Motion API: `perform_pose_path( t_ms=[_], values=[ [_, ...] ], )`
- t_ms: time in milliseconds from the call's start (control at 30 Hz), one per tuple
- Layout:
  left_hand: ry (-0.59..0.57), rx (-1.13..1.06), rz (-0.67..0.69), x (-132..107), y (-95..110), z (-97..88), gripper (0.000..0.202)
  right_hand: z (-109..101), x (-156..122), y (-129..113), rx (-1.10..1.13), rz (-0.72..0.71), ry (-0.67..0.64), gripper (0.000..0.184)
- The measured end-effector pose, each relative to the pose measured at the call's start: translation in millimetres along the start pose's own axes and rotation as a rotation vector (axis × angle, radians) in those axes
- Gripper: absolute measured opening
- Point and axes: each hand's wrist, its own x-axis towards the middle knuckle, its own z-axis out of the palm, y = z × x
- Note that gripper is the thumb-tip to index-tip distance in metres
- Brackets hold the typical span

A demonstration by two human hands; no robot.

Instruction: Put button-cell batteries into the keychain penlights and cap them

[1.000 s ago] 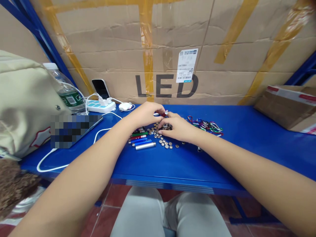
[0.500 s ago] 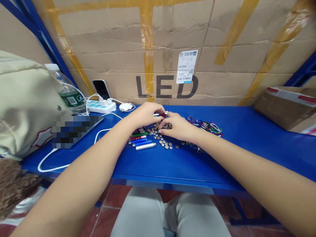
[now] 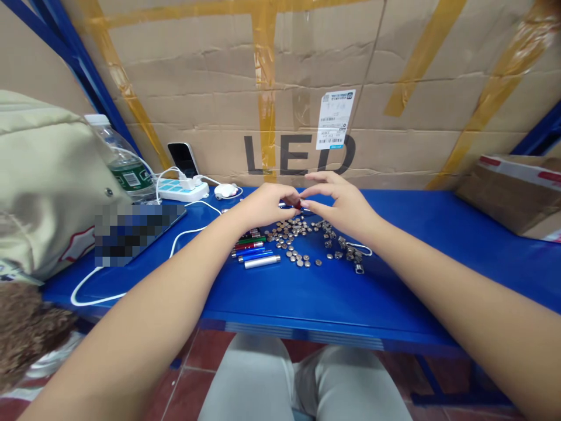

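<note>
Above the middle of the desk, my left hand [image 3: 275, 204] is closed round a small red metal tube [image 3: 300, 204], mostly hidden by the fingers. The thumb and forefinger of my right hand [image 3: 346, 204] pinch at the tube's end, the other fingers stretched out; whether something small sits between them is hidden. Below my hands lie many loose button cells [image 3: 300, 257]. Beside them, under my left wrist, are several metal tubes in a row, among them a silver tube [image 3: 262, 262] and a blue tube [image 3: 255, 255]. Small silver metal end pieces [image 3: 350, 252] lie scattered near my right wrist.
A blue desk [image 3: 280, 298] carries everything. At left stand a power strip [image 3: 182, 190] with white cables, a phone [image 3: 183, 159], a tablet [image 3: 140, 234], a water bottle [image 3: 131, 172] and a bag [image 3: 48, 175]. A large cardboard box [image 3: 210, 88] forms the back; a smaller box [image 3: 504, 193] is right.
My right hand has risen from among the button cells to the red tube's end, its outer fingers spreading. More silver end pieces show; the coloured carabiners are now mostly covered by the hand.
</note>
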Motion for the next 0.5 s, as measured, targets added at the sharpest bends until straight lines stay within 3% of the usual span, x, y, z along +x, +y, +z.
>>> perform_pose_path(
  t_ms=[133, 267, 367, 500],
  values=[
    [0.004, -0.034, -0.007, 0.3, -2.7, 1.2, 0.017, -1.5, 1.2, 1.8, -0.019, 0.014, -0.013, 0.017],
    [-0.005, -0.075, -0.032, 0.2, -5.2, 0.9, 0.02, -14.6, 3.8, 5.1, -0.077, 0.03, -0.124, 0.025],
    [-0.015, -0.064, -0.065, -0.3, -6.3, -0.2, 0.021, -31.2, 4.2, 8.3, -0.125, 0.049, -0.325, 0.016],
    [-0.015, -0.043, -0.089, -1.2, -7.4, -1.8, 0.023, -46.5, 0.8, 13.5, -0.183, 0.037, -0.765, 0.021]
  ],
)
